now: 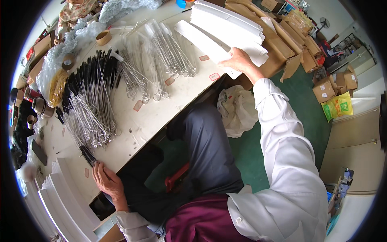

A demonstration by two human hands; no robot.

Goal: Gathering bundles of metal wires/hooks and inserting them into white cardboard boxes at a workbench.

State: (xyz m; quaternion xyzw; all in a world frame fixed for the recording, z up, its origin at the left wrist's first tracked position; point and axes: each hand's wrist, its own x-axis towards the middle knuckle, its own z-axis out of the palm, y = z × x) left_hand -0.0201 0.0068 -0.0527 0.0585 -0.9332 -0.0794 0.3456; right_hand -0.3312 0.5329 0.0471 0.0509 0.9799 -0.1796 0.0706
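Observation:
My right hand is closed on the near end of a long flat white carton, which lies slanting across the table. Beside it, a stack of similar white cartons reaches toward the far edge. At the table's near left, my left hand has its fingers curled over the black-bristled end of a thin wire brush. Just beyond it spreads a big pile of wire brushes, with black bristles and looped wire ends. Brushes in clear sleeves lie in bunches between my hands.
A tape roll stands at the back of the white table. More white cartons stand at the lower left. An open cardboard box is at the right. A white plastic bag hangs below the table edge, near my legs.

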